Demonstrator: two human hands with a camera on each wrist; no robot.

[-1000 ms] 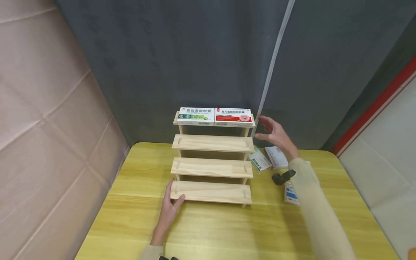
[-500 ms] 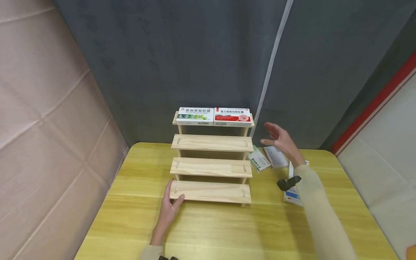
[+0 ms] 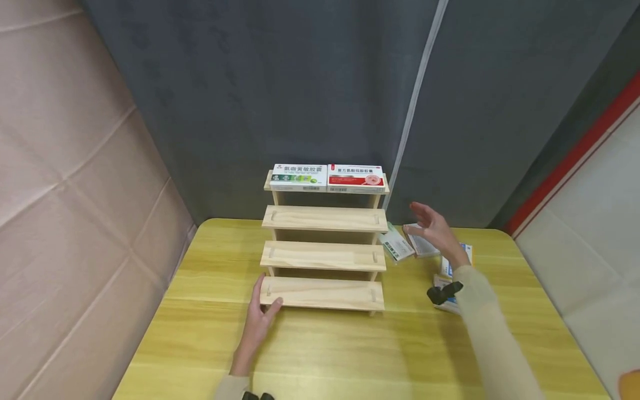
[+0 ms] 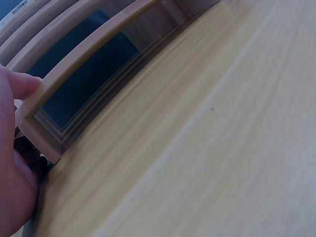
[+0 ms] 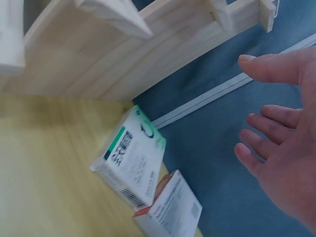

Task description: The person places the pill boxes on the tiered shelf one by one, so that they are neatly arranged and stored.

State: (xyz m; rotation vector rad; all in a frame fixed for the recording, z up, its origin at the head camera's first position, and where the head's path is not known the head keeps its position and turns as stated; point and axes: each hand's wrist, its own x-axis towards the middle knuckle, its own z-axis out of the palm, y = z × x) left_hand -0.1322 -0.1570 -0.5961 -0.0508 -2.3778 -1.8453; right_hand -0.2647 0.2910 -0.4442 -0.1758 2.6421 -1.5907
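A stepped wooden rack (image 3: pixel 325 256) stands on the table, with a green-and-white medicine box (image 3: pixel 299 178) and a red-and-white medicine box (image 3: pixel 355 178) side by side on its top step. My left hand (image 3: pixel 257 322) grips the left end of the lowest step, thumb at the front edge; in the left wrist view its other fingers are partly hidden behind the rack's end. Off the rack's right side, my right hand (image 3: pixel 435 230) hovers with nothing in it, fingers apart from the thumb. Below it lie a white-and-green box (image 5: pixel 133 158) and a second white box (image 5: pixel 174 207).
More medicine boxes lie right of the rack, one blue and white (image 3: pixel 446 266) and another (image 3: pixel 442 283) partly behind the right wrist. A dark curtain (image 3: pixel 260 83) hangs behind the yellow wooden table (image 3: pixel 210 261). A pale wall covering (image 3: pixel 95 183) rises at left.
My right hand has drawn away from the rack's top step, moving right and lower over the loose boxes. The left hand keeps its place on the lowest step.
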